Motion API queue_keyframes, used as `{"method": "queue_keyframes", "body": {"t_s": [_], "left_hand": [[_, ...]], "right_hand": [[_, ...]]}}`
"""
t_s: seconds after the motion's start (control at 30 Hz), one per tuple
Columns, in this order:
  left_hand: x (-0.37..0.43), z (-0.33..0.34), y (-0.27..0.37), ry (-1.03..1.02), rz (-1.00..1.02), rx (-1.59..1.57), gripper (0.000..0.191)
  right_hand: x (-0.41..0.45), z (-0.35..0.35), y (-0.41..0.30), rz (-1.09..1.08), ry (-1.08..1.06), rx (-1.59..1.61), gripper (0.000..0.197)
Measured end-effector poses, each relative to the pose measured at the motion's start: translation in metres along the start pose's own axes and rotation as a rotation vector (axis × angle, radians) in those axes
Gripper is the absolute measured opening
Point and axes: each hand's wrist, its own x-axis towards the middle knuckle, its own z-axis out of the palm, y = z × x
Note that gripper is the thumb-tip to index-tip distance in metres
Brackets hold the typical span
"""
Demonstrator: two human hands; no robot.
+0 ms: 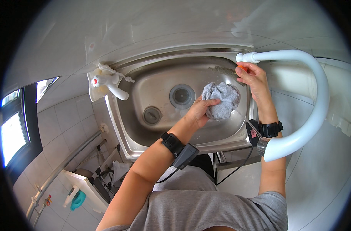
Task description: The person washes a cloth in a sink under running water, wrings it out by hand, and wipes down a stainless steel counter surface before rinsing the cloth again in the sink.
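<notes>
My left hand [201, 111] grips a bunched grey terry cloth [221, 101] over the right half of a stainless steel sink [155, 86]. The thumb presses on top of the cloth. At the sink's back right corner, my right hand [252, 76] pinches a small orange part [242, 68], apparently the handle of a white tap. The tap's curved white spout [322, 86] arches over my right forearm. From its end, a thin stream of water [242, 115] runs towards the cloth. My right fingers partly hide the orange part.
A white fitting with a red button [115, 86] stands at the sink's left corner, with pale cloths around it. The basin has a drain strainer [182, 96] and a round plug [151, 115]. A metal pipe [68, 161] runs along the left wall. Cables hang from my wrist devices.
</notes>
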Motion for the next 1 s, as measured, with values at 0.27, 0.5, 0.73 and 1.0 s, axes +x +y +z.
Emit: {"method": "queue_keyframes", "body": {"t_s": [0.27, 0.5, 0.73, 1.0], "left_hand": [[0.000, 0.002, -0.001, -0.004, 0.002, -0.012, 0.036], [-0.003, 0.001, -0.002, -0.004, -0.009, -0.038, 0.036], [-0.014, 0.003, -0.007, 0.020, -0.122, -0.110, 0.032], [0.005, -0.013, -0.027, 0.186, 0.147, 0.057, 0.032]], "right_hand": [[0.000, 0.001, 0.000, 0.034, 0.001, -0.091, 0.036], [-0.033, 0.005, -0.002, -0.025, 0.177, 0.101, 0.037], [-0.078, 0.045, 0.061, 0.364, 0.172, 0.580, 0.048], [-0.104, 0.101, 0.076, 0.032, 0.233, 0.299, 0.045]]}}
